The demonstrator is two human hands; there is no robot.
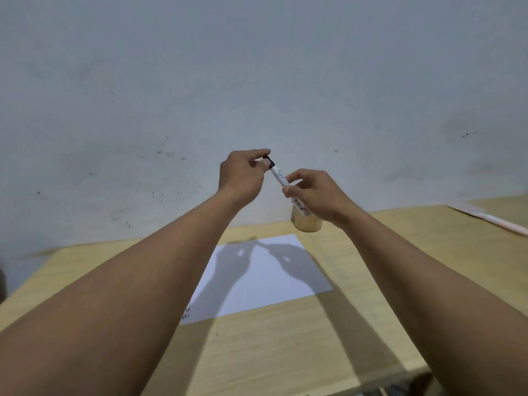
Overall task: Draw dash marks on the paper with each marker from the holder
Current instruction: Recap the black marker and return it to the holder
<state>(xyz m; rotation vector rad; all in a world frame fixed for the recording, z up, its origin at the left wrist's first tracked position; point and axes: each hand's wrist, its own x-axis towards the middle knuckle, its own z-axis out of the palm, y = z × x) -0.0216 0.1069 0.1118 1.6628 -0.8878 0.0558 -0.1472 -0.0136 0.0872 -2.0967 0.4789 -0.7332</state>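
A white marker [280,177] with a black cap is held tilted in the air above the table. My right hand [311,192] grips its barrel. My left hand [243,175] pinches the black cap [269,161] at the upper end. Below lies a white sheet of paper [265,281] on the wooden table [285,352], with a few small coloured dash marks [187,312] at its near left corner. A gold cylindrical holder [307,222] stands behind the paper, partly hidden by my right hand; its contents are not visible.
A grey wall rises right behind the table. A long pale flat object [491,220] lies at the table's far right. The table's near edge runs along the bottom right, with dark floor below.
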